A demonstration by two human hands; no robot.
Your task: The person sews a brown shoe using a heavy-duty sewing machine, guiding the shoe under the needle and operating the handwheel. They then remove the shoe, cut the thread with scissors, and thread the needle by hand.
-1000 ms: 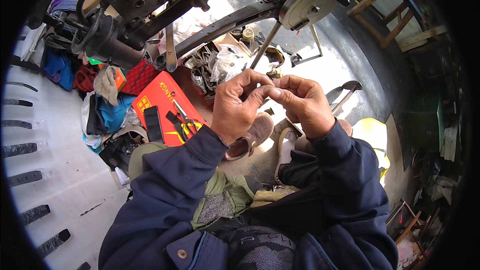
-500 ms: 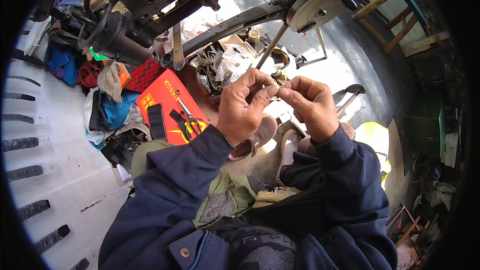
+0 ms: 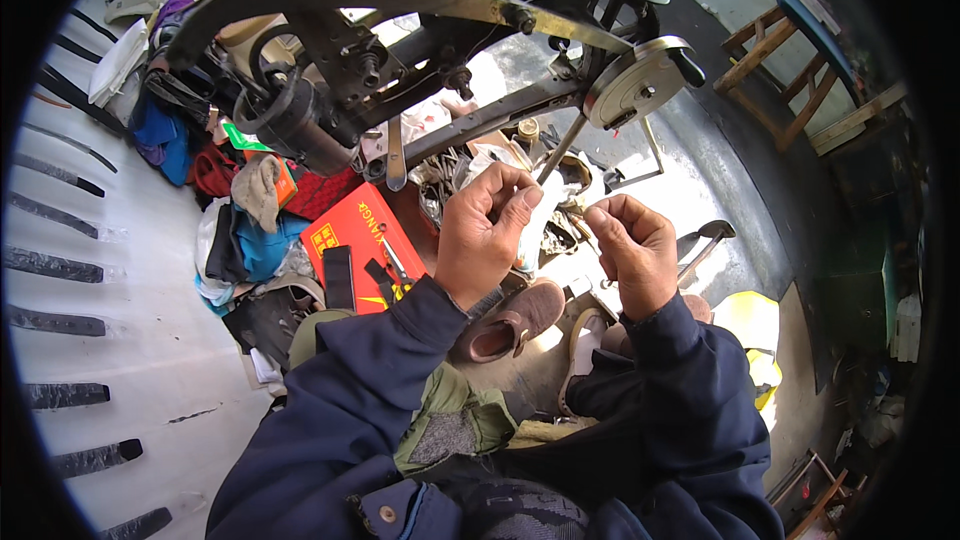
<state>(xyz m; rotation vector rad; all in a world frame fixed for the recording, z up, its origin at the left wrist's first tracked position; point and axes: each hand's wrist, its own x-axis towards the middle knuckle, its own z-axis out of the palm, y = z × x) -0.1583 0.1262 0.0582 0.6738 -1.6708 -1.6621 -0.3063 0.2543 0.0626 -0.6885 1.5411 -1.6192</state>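
My left hand (image 3: 482,240) is raised at the centre, thumb pressed to curled fingers on something too small to make out. My right hand (image 3: 634,250) pinches similarly a short way to its right; a gap lies between them. Above them is a black metal machine (image 3: 470,120) with a round wheel (image 3: 628,90) and a rod running down behind my hands. A red box (image 3: 355,220) with scissors (image 3: 398,266) and black strips lies left of my left hand. A brown shoe (image 3: 525,320) is below, between my hands.
Piles of cloth and bags (image 3: 265,240) lie left, beside a white surface (image 3: 190,370) carrying black strips. An open box of metal parts (image 3: 440,180) sits behind my hands. Wooden stools (image 3: 790,70) stand upper right, a green box (image 3: 850,280) at right, a yellow bag (image 3: 750,325) near my right arm.
My hands, nearly touching before, have drawn apart, the right one moving rightward. The view has shifted, so the machine and surroundings appear lower and more of the machine shows.
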